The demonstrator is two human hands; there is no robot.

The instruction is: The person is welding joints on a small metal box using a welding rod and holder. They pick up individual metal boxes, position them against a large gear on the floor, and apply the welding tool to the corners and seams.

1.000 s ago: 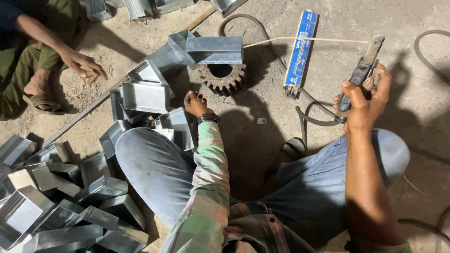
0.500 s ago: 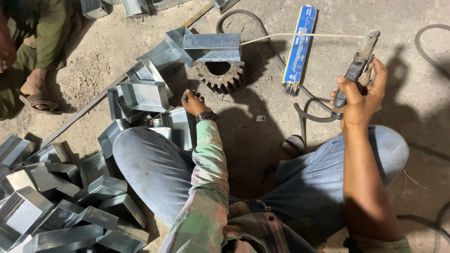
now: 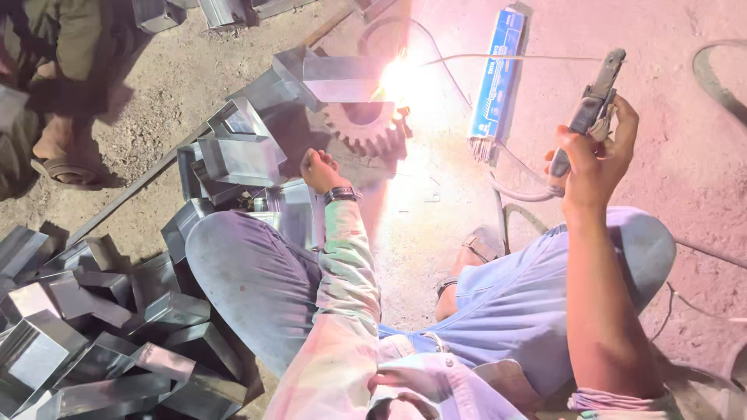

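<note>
Right hand clenched around the electrode holder, whose thin welding rod runs leftward to a bright arc on the metal bracket. The bracket rests on the toothed gear. Left hand, fisted and grasping nothing visible, lies just below-left of the gear; a blue electrode box lies right of it.
</note>
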